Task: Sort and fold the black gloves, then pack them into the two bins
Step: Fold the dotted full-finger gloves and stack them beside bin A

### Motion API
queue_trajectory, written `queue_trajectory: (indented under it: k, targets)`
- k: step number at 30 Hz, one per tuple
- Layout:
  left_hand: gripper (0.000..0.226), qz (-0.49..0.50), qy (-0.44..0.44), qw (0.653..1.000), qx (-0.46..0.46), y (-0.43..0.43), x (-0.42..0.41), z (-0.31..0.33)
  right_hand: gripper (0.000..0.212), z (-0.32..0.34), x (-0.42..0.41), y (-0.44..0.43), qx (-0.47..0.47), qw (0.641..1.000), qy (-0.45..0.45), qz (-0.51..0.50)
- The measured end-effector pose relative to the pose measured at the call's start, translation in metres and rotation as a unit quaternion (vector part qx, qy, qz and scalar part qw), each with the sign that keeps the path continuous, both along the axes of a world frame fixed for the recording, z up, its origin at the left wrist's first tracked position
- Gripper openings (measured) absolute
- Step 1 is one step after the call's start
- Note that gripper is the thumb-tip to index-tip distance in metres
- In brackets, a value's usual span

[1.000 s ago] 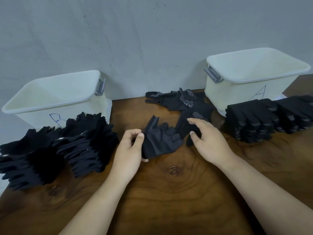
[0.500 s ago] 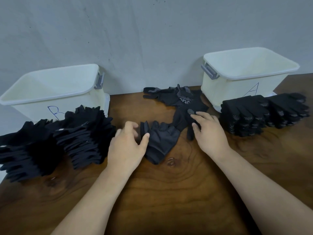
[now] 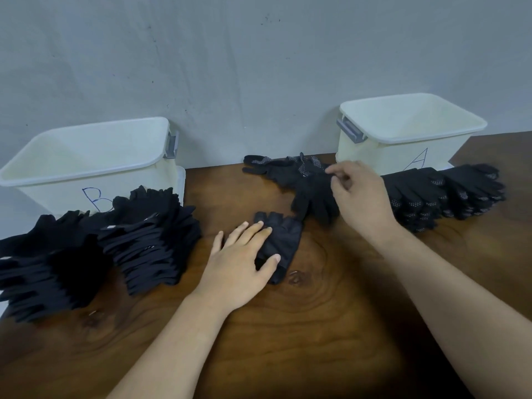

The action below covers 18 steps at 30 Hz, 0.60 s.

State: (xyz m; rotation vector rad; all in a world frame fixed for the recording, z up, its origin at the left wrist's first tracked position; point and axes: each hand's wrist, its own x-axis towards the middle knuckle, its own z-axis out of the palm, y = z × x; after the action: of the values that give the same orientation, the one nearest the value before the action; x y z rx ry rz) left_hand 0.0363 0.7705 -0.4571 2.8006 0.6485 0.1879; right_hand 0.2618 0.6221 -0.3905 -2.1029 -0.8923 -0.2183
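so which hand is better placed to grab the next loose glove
Right. The right hand is at the loose gloves, fingers curled over one; the left hand presses flat on the folded glove.

A plain grey-blue wall (image 3: 259,67) fills the upper half, matte, flecked with small dark specks and faint scuffs. Its foot meets the far edge of a dark brown wooden tabletop (image 3: 316,326) with swirling grain and a small knot (image 3: 295,277) near the middle. The light is soft and even, dimmer towards the lower corners.
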Motion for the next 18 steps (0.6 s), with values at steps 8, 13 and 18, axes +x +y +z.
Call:
queue_trajectory:
  k: [8,13,18]
  targets:
    - [0.073,-0.003,-0.027,1.000,-0.008,-0.006,-0.001,0.003,0.063,0.066,0.011,0.058,0.041,0.944,0.219,0.243]
    - [0.073,-0.008,-0.047,0.999,-0.023,-0.010,-0.001,0.004,0.043,0.051,0.028,0.049,-0.090,0.985,0.100,0.113]
    - [0.062,-0.012,-0.076,0.997,-0.028,-0.015,0.000,0.007,0.028,0.011,0.024,0.029,-0.307,0.947,0.009,0.093]
